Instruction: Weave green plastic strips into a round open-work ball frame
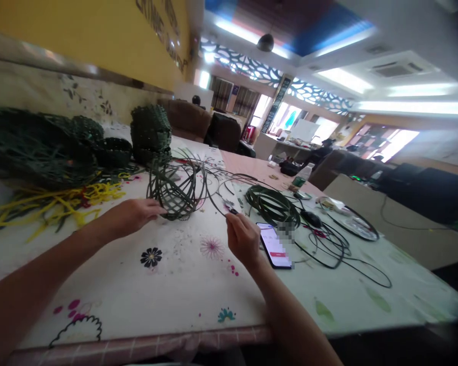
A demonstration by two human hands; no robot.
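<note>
A partly woven basket of dark green strips rests on the flowered tablecloth, its loose strip ends curving upward and outward. At its left lower edge, my left hand has its fingers closed on the rim of the weave. My right hand, to the right of the basket, pinches the end of a long green strip that arcs up from the basket. Just beyond the right fingertips lies a small dark-handled tool, partly hidden.
Finished green baskets and yellow strips lie at the left. On the right are a coil of green strips, a lit phone, loose strip loops and a bottle. Sofas stand behind.
</note>
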